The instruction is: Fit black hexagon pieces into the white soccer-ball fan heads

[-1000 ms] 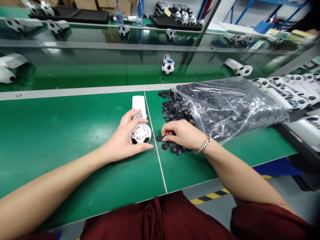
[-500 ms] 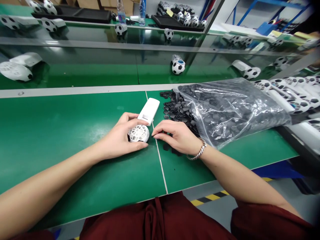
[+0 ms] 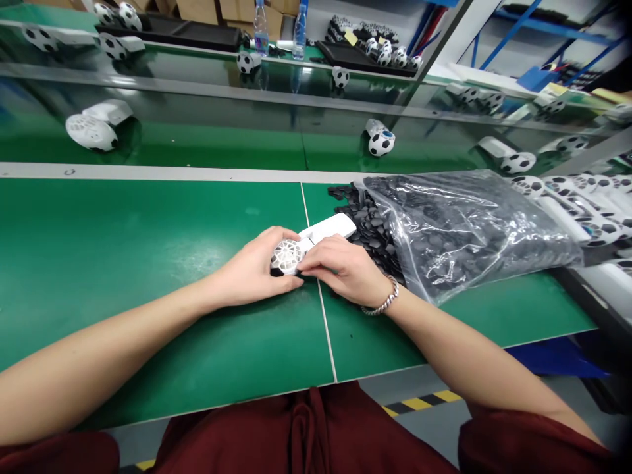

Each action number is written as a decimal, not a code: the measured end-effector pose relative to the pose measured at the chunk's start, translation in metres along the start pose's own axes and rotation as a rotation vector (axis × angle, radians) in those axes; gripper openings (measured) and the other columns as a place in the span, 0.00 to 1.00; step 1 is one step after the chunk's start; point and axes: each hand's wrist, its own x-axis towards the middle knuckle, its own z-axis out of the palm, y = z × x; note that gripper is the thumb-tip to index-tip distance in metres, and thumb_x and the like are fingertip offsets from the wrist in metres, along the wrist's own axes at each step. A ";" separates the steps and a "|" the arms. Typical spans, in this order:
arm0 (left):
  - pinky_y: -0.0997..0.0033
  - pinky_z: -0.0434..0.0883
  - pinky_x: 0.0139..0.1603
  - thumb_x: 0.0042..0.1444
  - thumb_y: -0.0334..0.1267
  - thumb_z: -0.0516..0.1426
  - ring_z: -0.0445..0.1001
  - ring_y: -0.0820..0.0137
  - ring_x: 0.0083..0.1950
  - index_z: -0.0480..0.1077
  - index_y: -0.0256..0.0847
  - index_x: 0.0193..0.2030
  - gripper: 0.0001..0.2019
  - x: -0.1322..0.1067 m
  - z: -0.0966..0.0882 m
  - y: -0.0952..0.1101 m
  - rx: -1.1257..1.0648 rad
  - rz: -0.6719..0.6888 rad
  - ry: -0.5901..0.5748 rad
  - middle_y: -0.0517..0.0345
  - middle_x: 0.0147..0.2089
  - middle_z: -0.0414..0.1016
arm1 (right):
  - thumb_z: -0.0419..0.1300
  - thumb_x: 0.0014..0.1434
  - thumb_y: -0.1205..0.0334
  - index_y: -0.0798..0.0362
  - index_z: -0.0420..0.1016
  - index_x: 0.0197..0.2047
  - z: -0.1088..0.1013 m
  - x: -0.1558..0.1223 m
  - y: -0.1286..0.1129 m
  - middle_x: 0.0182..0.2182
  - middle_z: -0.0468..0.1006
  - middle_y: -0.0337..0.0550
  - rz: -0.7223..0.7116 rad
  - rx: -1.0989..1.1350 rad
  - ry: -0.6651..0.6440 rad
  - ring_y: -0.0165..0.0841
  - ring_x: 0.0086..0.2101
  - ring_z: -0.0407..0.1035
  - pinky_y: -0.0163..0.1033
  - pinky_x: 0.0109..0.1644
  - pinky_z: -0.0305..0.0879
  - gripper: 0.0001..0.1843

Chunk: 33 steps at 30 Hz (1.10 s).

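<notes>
Openwork ball shell (image 3: 286,257) between both hands (image 3: 249,270) (image 3: 345,270)

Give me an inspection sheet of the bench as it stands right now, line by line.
Surface: green bench top, with a thin seam line across it.
Job's things: white ball-shaped shell with black patches; white plastic handle meeting it; loose black pentagon pieces spilling from a clear plastic bag.
Clutter: row of white ball-headed units at the right.
Grippers: left hand cups the shell; right hand sits at its edge, any held piece hidden.
Cables: nothing seen.
Surroundings: water bottles on a far bench; yellow-black floor tape.
</notes>
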 end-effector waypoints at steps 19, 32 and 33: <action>0.60 0.66 0.49 0.54 0.48 0.52 0.63 0.59 0.53 0.57 0.40 0.53 0.22 -0.001 0.005 -0.006 0.051 0.121 0.025 0.48 0.53 0.63 | 0.63 0.52 0.64 0.55 0.71 0.27 -0.003 0.005 0.001 0.25 0.73 0.36 0.249 0.111 0.022 0.27 0.29 0.66 0.35 0.39 0.57 0.06; 0.62 0.67 0.46 0.48 0.38 0.56 0.69 0.65 0.46 0.62 0.41 0.47 0.18 0.016 -0.008 -0.006 0.006 0.133 0.157 0.53 0.47 0.68 | 0.63 0.51 0.60 0.55 0.70 0.29 -0.023 0.004 0.008 0.26 0.72 0.38 0.358 0.104 0.132 0.27 0.26 0.65 0.33 0.32 0.63 0.08; 0.63 0.68 0.45 0.48 0.38 0.56 0.69 0.65 0.44 0.62 0.40 0.47 0.18 0.027 -0.015 -0.008 0.031 0.108 0.199 0.54 0.46 0.69 | 0.61 0.53 0.60 0.54 0.70 0.29 -0.028 0.000 0.010 0.26 0.72 0.39 0.390 0.018 0.142 0.28 0.27 0.65 0.34 0.32 0.63 0.07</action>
